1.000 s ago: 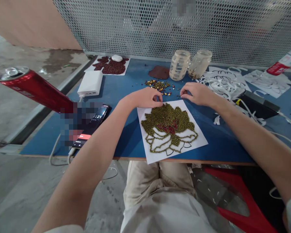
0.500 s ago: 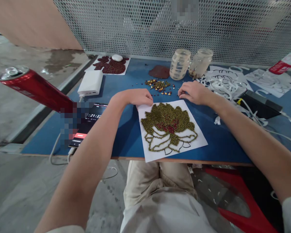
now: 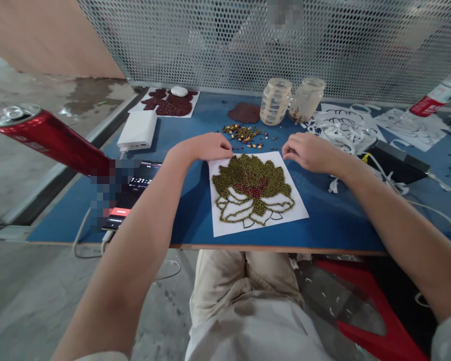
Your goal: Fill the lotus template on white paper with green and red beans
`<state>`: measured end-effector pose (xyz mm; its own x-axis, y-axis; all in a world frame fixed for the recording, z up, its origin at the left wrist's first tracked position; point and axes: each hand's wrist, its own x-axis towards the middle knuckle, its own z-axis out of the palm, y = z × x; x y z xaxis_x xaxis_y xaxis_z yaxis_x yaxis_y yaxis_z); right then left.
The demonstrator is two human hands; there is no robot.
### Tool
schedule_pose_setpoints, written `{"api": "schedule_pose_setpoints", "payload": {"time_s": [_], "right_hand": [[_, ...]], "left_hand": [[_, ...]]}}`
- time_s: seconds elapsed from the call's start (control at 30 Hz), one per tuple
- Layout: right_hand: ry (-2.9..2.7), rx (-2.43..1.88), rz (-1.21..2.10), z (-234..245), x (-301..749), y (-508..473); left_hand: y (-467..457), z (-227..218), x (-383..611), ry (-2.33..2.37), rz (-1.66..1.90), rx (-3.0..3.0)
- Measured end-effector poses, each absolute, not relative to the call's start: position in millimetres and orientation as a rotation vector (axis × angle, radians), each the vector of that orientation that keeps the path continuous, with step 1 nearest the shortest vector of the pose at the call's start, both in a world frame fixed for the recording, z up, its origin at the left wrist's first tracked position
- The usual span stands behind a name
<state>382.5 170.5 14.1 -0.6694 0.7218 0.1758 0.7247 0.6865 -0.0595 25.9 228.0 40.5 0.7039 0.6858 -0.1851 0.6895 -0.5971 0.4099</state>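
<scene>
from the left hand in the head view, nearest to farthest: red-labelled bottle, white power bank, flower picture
1. flower picture, right at the left hand
2. white power bank, left of it
3. red-labelled bottle, far right

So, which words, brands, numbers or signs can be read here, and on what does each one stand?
"1:21:2", on the phone screen; the rest is hidden.
Phone's other lines: too small to read.
Red can: pale lettering, too blurred.
Bottle at right: white lettering on red label, too blurred.
</scene>
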Motion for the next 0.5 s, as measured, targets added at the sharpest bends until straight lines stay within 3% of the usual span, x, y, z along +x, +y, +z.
{"api": "schedule_pose_setpoints", "payload": {"time_s": [0.27, 0.5], "right_hand": [[-2.757, -1.188, 0.252, 17.1, 400.8, 159.5], [-2.646, -1.296, 0.288, 27.2, 416.6, 157.5]], "left_hand": [[230.5, 37.9, 25.7, 1.057, -0.031, 2.439], [229.1, 38.7, 28.1, 1.072, -0.032, 2.433]]}}
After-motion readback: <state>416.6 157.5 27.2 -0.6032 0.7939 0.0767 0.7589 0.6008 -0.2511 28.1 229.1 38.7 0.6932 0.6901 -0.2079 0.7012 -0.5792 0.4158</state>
